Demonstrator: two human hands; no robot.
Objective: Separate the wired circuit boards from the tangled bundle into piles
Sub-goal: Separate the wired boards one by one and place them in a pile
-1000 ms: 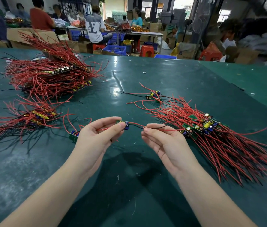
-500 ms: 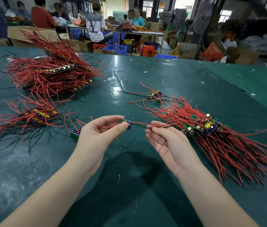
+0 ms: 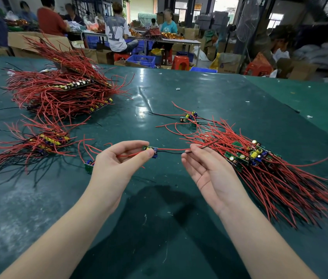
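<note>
I see one small circuit board pinched in the left hand above the green table. Right hand, fingers relaxed, pinches its black wire. Tangled bundle lies right. No legible writing.

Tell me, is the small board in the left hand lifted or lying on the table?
Lifted. The left hand pinches the small board above the green table; the right hand holds its wires.

Beyond the green table, seated workers, red stools, blue crates.
</note>
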